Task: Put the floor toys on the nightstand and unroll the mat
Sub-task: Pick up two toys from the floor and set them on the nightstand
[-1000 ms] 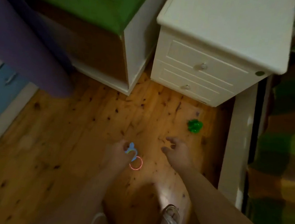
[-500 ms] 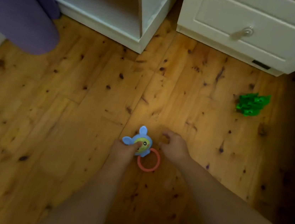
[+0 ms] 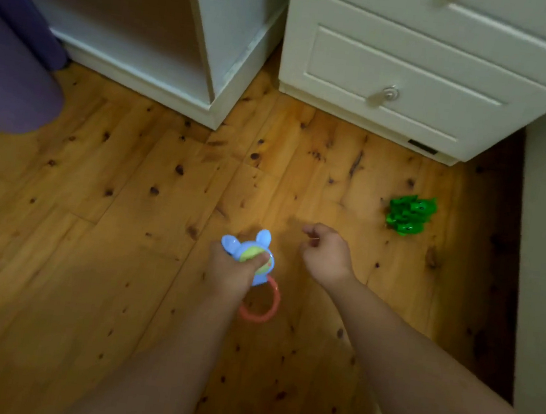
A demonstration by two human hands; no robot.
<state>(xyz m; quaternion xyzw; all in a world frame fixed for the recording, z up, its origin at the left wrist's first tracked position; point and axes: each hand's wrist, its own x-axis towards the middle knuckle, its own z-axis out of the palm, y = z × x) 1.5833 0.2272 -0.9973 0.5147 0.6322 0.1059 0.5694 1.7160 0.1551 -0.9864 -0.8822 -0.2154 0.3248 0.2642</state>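
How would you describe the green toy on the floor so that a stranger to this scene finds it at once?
Start at the white nightstand with its knobbed drawers. On the wooden floor in front of its right corner lies the green toy, beyond the right hand. It alone is bright green, jagged and untouched; the blue toy with a pink ring is gripped by the left hand.
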